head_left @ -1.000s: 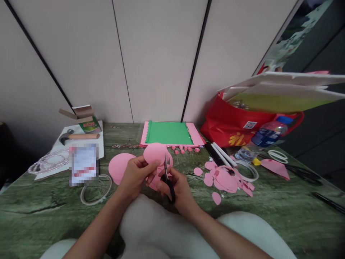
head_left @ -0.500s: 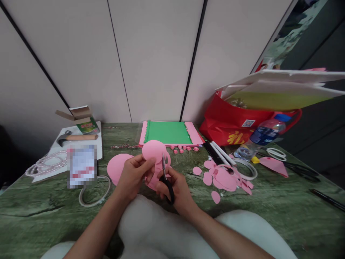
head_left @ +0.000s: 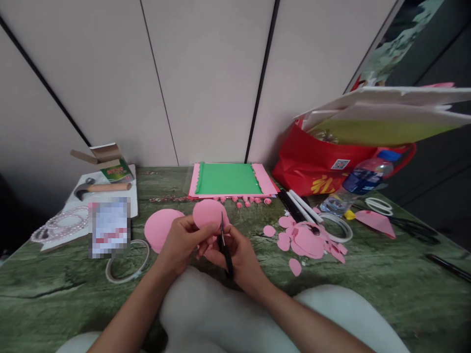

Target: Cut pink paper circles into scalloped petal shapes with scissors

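My left hand [head_left: 182, 242] pinches a round pink paper piece [head_left: 206, 214] and holds it up over the table's near edge. My right hand [head_left: 239, 255] grips small black-handled scissors [head_left: 224, 245], blades pointing up against the right side of that piece. A pink trimmed strip hangs below the blades between the two hands. A second pink disc [head_left: 160, 228] lies flat on the table just left of my left hand.
Pink offcuts [head_left: 307, 242] lie right of my hands, beside tape rolls [head_left: 340, 226] and black and white pens [head_left: 298, 207]. Green and pink sheets [head_left: 228, 179] lie at the back, a red bag [head_left: 316, 171] and bottle [head_left: 362, 182] at right. A hammer [head_left: 101, 187], beads [head_left: 61, 223] and a tape ring [head_left: 127, 260] sit at left.
The pink piece has dropped a little and turned in my left hand. The scissors have moved further along its edge, with my right hand shifting slightly left and up.
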Demonstrator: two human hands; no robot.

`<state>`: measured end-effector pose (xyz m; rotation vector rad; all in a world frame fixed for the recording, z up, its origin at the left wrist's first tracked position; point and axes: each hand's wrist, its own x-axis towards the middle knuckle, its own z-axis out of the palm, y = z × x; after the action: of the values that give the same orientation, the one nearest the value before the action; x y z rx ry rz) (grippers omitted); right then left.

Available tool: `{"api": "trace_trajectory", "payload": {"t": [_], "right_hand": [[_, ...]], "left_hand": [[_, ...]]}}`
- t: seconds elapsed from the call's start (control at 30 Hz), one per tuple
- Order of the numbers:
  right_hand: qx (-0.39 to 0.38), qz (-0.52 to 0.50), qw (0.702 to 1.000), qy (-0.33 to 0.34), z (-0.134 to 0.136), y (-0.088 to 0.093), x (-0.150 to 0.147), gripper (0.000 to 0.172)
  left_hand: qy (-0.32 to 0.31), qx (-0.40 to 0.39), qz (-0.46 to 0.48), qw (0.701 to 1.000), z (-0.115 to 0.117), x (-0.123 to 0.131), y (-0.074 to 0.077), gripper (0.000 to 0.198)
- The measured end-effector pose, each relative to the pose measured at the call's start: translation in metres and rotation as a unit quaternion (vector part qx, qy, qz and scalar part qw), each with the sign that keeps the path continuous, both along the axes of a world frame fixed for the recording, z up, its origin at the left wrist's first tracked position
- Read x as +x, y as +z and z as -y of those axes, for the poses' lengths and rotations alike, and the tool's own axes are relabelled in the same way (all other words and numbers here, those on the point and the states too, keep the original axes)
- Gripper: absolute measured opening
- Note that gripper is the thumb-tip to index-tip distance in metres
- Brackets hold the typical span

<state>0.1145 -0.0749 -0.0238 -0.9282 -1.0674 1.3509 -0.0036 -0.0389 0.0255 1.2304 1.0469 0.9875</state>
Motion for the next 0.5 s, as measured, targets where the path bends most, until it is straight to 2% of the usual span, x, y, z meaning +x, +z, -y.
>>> {"api": "trace_trajectory", "payload": {"t": [0.5], "right_hand": [[0.015,-0.009,1.000,0.014,0.0000,-0.0037,-0.0008,0.040]], "left_hand": [[-0.017,0.010,0.022,1.000,0.0006,-0.0001,0.0010,0.024]]}}
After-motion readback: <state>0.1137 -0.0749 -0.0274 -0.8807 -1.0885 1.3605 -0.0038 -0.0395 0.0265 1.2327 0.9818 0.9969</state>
